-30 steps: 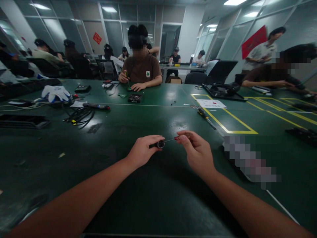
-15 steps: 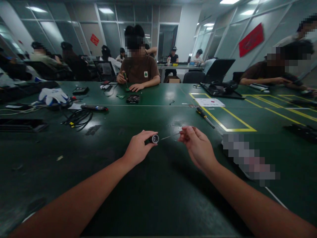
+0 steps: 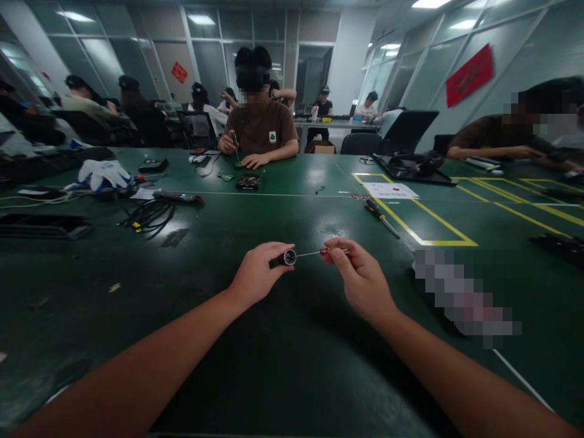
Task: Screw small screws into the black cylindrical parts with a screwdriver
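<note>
My left hand (image 3: 256,275) is closed around a small black cylinder (image 3: 288,258), its round, silver-rimmed open end turned toward me. Thumb and fingers grip it from both sides. In my right hand (image 3: 362,277) is a thin screwdriver (image 3: 309,253) with a red handle, pinched between thumb and fingers. The metal shaft points left, and its tip reaches the cylinder's open end. How deep the tip goes I cannot tell. Both hands are above the green table (image 3: 274,365).
A yellow-black screwdriver (image 3: 382,217) lies beyond my right hand, near a white sheet (image 3: 391,190). A blurred-out object (image 3: 460,295) lies to the right. Black cables (image 3: 148,219) and white gloves (image 3: 104,175) are on the left. Across the table a person (image 3: 262,125) works with a screwdriver.
The screwdriver's tip has moved to the cylinder's open end, where before there was a gap. Its red handle now shows in my right hand. The view has shifted slightly.
</note>
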Tool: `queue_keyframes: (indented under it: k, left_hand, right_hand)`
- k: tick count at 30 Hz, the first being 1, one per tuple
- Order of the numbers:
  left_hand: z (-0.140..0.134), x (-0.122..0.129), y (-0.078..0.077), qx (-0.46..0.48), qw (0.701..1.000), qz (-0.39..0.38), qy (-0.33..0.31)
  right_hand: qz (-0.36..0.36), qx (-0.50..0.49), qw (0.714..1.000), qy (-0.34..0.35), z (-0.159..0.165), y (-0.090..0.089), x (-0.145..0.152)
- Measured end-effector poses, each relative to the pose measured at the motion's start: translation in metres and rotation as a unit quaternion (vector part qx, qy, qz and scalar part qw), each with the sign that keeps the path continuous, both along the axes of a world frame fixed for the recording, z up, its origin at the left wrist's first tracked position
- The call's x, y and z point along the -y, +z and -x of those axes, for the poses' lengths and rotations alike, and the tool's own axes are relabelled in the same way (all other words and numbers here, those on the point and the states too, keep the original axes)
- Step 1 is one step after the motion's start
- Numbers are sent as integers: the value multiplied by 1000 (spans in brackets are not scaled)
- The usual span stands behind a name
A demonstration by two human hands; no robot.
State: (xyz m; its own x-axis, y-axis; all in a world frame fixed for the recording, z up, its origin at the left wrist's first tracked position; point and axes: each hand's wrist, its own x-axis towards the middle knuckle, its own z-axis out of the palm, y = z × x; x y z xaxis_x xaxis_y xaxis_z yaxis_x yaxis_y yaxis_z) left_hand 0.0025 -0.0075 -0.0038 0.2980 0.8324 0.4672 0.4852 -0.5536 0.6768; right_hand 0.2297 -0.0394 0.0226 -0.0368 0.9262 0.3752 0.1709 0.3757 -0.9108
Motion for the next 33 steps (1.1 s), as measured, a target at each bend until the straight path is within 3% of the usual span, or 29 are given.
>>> queue_keyframes:
  k: [6,12,18,23,27,33]
  left_hand:
    - [0,-1,-1,-7,1000,-9,11]
    - [0,-1,-2,-23,999,-27,12]
    - [-2,0,0,-64,996,-59,5]
    - [-4,2,-1,-70,996,-46,3]
    - [-4,2,-3,-37,999,-26,-19]
    - [-4,3,-3,-43,999,-16,-9]
  right_hand:
    - [-15,36,999,30,1,1,6]
    - [-18,53,998,15,1,2,5]
    - [-24,53,995,76,2,6,12]
    - [-29,97,995,11,5,7,14]
    - [-12,61,997,-35,6,5,10]
    - [-17,12,1000,-21,6,4,8]
